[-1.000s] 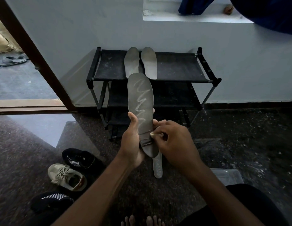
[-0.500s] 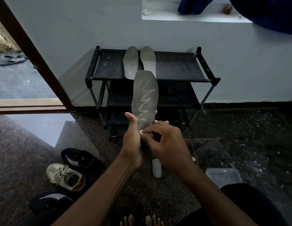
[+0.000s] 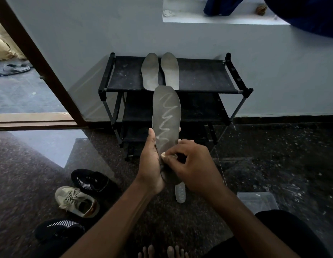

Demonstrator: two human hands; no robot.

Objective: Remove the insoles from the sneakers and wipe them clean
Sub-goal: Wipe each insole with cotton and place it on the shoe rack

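insole [image 3: 166,116] held in mid-air, long axis running away toward shoe rack [image 3: 199,77], heel end clamped in left hand [image 3: 150,161]. right hand [image 3: 191,168] pinches small pale wad [image 3: 164,155] on its lower part; streaked length lies ahead, beyond right fingers.

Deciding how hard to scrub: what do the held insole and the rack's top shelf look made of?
The held insole: likely foam faced with grey fabric, matte; it stands as a thin sheet, with a pale zigzag smear on its face. The rack's top shelf: probably black woven fabric stretched between dark tubes, matte, dusted with pale specks.
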